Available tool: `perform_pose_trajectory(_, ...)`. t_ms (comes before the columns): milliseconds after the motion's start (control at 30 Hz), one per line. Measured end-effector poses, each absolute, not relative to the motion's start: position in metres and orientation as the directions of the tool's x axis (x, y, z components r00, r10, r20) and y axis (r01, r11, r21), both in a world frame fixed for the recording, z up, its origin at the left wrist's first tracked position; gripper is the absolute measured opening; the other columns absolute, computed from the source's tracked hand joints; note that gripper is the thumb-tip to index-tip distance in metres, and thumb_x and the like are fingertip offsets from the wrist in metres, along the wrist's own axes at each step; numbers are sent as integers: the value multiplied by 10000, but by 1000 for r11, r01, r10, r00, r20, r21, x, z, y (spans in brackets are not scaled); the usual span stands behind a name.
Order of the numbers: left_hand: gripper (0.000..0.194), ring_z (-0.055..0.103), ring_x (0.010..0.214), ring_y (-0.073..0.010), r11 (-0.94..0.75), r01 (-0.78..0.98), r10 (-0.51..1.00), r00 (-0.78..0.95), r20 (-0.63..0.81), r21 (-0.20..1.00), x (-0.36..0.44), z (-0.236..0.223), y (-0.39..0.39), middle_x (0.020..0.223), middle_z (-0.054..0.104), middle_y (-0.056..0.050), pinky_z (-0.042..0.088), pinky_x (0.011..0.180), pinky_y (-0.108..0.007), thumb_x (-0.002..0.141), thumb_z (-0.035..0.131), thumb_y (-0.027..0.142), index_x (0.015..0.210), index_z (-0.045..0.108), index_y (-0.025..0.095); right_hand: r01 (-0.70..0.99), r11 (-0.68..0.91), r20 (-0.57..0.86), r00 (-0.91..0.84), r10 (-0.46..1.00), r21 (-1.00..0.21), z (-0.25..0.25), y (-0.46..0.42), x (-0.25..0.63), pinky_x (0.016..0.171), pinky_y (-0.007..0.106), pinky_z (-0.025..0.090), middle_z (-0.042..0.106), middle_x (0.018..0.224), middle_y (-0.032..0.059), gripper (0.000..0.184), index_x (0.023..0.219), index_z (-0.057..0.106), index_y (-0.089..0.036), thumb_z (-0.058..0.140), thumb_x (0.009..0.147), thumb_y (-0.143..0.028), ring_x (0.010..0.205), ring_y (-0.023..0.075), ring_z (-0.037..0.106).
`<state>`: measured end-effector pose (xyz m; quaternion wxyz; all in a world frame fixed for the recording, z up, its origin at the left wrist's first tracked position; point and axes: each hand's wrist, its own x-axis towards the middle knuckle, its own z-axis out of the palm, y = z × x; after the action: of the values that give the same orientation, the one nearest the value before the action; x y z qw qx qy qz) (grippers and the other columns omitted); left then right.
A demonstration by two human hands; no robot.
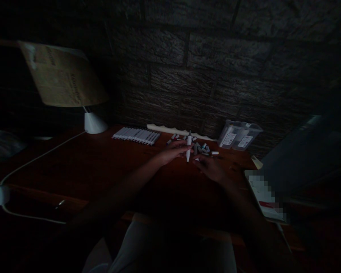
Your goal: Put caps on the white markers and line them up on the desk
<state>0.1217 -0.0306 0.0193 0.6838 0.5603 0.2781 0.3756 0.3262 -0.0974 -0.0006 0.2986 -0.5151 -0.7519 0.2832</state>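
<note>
My left hand [174,151] is closed around a white marker [188,147], which stands nearly upright over the wooden desk [125,163]. The marker's upper end is dark and looks uncapped. Just to its right, my right hand [211,167] pinches a small whitish piece [197,159] that looks like a marker cap. Loose marker caps [199,148] in grey, white and other tones lie scattered on the desk behind both hands. To the left of them, several white markers [136,135] are lined up side by side.
A lamp [94,123] with a paper-like shade stands at the back left, its white cord [42,154] running over the desk edge. Two clear plastic boxes [238,134] with labels stand at the back right. A pale wavy strip [182,131] lies along the brick wall [165,87].
</note>
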Motion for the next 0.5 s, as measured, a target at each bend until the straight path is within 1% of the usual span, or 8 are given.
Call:
perform_pose_trajectory(233,465,670,789,-137,107,-236,827,561,46,966,120,22,-31,922,744,-75,476,654,-233,669,862,385,1028,701,138,620,339,202,-282,938,-707,0,-96,326,579,268,452,630,693,-14,290,1010,662,-191,496,943,-420,531,126,588)
perform_pose_trajectory(333,445,670,775,-131,105,-243,825,563,52,964,120,21,-31,900,743,-68,475,641,-228,677,858,369,1019,697,135,614,346,217,-278,936,-709,0,-96,327,598,272,458,646,713,-7,293,1019,670,-197,499,941,-421,561,131,591)
perform_pose_trajectory(500,411,669,773,-126,103,-223,827,561,41,969,122,20,-30,869,737,-56,477,649,-227,701,842,354,1019,697,138,618,315,179,-273,945,-721,-2,-96,327,559,263,457,669,772,11,315,1058,689,-205,488,944,-419,540,124,583)
